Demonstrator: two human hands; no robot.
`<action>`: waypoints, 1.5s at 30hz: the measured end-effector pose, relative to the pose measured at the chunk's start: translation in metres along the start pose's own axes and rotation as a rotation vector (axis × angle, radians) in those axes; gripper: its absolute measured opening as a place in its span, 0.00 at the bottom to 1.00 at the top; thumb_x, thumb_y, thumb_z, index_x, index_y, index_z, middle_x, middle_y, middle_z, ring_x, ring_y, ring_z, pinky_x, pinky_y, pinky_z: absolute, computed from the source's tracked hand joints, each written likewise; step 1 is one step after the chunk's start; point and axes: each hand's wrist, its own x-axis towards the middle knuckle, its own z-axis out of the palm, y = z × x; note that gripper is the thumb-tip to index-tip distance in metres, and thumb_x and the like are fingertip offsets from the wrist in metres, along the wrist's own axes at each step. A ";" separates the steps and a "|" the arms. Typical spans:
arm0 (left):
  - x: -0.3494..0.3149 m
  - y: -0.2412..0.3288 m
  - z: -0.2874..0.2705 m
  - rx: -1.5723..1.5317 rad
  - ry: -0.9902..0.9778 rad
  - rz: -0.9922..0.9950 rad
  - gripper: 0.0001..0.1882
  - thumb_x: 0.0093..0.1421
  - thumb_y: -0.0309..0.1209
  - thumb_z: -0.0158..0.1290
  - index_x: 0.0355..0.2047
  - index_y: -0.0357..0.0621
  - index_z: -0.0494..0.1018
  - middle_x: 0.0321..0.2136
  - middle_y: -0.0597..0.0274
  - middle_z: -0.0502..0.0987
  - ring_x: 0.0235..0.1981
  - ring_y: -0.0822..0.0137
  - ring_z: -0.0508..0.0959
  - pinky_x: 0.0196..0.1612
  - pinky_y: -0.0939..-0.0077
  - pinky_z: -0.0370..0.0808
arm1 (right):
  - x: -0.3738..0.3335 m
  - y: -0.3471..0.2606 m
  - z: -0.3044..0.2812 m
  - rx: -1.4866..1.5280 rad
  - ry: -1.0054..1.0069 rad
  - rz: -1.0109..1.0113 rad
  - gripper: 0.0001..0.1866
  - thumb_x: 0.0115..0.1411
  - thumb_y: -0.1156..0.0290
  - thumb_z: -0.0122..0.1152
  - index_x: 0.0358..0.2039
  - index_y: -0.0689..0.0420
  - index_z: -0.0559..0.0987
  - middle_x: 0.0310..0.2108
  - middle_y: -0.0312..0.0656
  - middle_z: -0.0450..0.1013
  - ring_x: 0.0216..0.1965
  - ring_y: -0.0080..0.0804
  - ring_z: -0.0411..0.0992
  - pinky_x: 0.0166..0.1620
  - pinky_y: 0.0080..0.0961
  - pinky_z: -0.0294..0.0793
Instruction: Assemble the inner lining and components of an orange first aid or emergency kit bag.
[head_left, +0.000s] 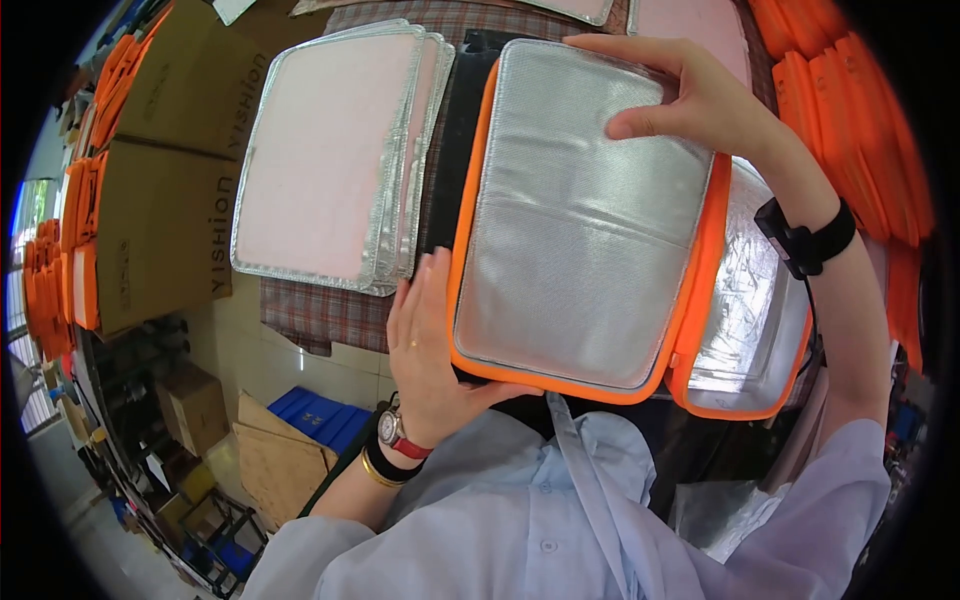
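An insulated bag's lid [575, 250], lined with a silver quilted panel and edged in orange, stands in front of me over the table. My left hand [430, 355] holds its near left corner, fingers along the left side and thumb along the near edge. At the far right corner my right hand [695, 95] grips it, thumb on the silver face and fingers over the far edge. To the lid's right lies the bag's open body [745, 300], with shiny foil inside and an orange rim.
A stack of pale pink panels with silver borders [325, 150] lies left on the checked tablecloth [320, 310]. Beyond it stands a large cardboard box [170, 220]. Orange folded bags [850, 130] are piled at right. A blue crate [315, 420] and cardboard sheets [275, 460] are on the floor.
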 end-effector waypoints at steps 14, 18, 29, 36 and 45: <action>0.013 0.038 0.002 0.230 -0.272 0.387 0.21 0.55 0.37 0.62 0.51 0.72 0.78 0.57 0.76 0.75 0.58 0.63 0.75 0.61 0.58 0.70 | 0.011 -0.009 -0.003 0.196 -0.143 0.066 0.42 0.53 0.59 0.75 0.64 0.62 0.68 0.61 0.51 0.70 0.61 0.38 0.68 0.64 0.30 0.66; 0.009 0.039 0.006 0.298 -0.234 0.378 0.22 0.56 0.41 0.60 0.51 0.80 0.77 0.59 0.76 0.74 0.58 0.62 0.74 0.61 0.53 0.70 | 0.010 -0.015 -0.006 0.204 -0.182 0.101 0.41 0.53 0.61 0.74 0.64 0.63 0.67 0.59 0.51 0.71 0.59 0.37 0.70 0.62 0.29 0.67; 0.011 0.044 0.002 0.333 -0.288 0.324 0.23 0.57 0.41 0.60 0.54 0.78 0.76 0.62 0.76 0.70 0.61 0.63 0.72 0.62 0.53 0.69 | 0.000 0.000 0.013 0.029 -0.031 0.010 0.36 0.52 0.64 0.74 0.62 0.53 0.73 0.53 0.42 0.76 0.50 0.31 0.75 0.56 0.26 0.74; 0.008 0.036 0.002 0.318 -0.264 0.353 0.24 0.60 0.40 0.58 0.57 0.78 0.73 0.62 0.76 0.71 0.61 0.65 0.71 0.62 0.57 0.68 | 0.001 -0.001 0.019 0.043 0.010 0.013 0.35 0.52 0.67 0.73 0.62 0.52 0.74 0.50 0.42 0.78 0.47 0.28 0.76 0.53 0.25 0.75; 0.007 0.036 -0.001 0.304 -0.310 0.397 0.26 0.64 0.42 0.52 0.62 0.78 0.67 0.66 0.81 0.66 0.64 0.69 0.68 0.69 0.65 0.58 | 0.002 -0.015 0.017 0.215 0.020 0.127 0.36 0.48 0.72 0.76 0.60 0.57 0.75 0.51 0.41 0.78 0.50 0.26 0.75 0.56 0.24 0.72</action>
